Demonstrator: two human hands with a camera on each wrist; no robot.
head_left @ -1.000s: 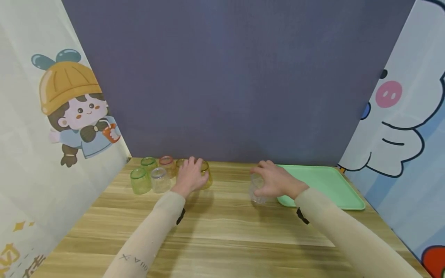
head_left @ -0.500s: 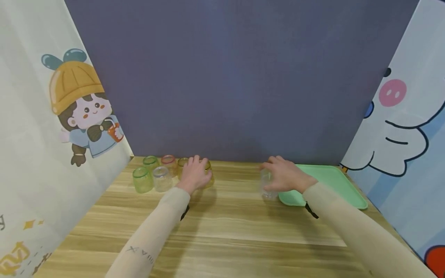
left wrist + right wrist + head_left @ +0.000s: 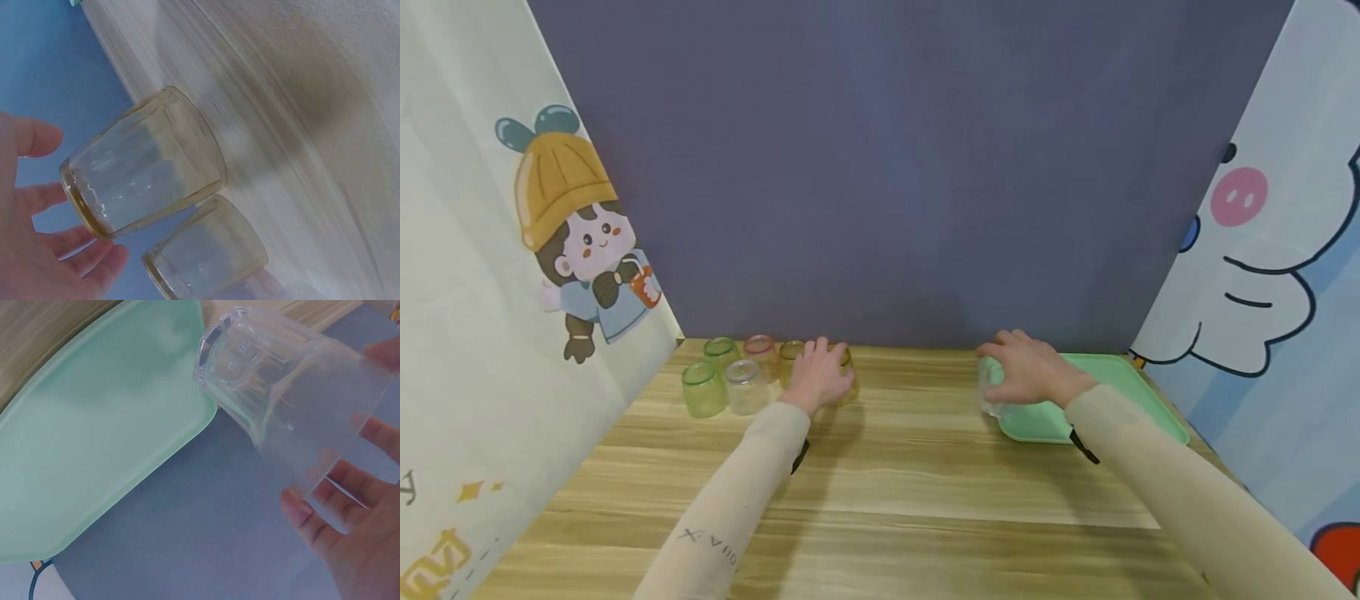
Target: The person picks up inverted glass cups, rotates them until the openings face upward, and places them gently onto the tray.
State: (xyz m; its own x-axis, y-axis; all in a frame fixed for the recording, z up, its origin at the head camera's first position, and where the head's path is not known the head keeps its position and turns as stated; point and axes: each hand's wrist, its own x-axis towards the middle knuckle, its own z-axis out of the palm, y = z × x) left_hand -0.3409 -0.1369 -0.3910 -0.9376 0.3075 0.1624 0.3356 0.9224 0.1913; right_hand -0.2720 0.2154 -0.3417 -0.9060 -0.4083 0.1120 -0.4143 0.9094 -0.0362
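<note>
The right hand (image 3: 1032, 371) is gripping a clear glass (image 3: 284, 419) with curled fingers, holding it at the near left edge of the green tray (image 3: 1120, 392). The left hand (image 3: 818, 377) is lying over a yellow glass (image 3: 144, 165) standing upside down on the wooden surface (image 3: 880, 475); its fingers are curling around the glass. More glasses (image 3: 730, 379) are standing just beside it.

Little legible writing in view

The left sleeve (image 3: 715, 533) carries small dark marks near the forearm that look like "X" and "V", the rest too small to read. Yellow characters at the bottom of the left curtain (image 3: 437, 558) are cut off and unreadable.
</note>
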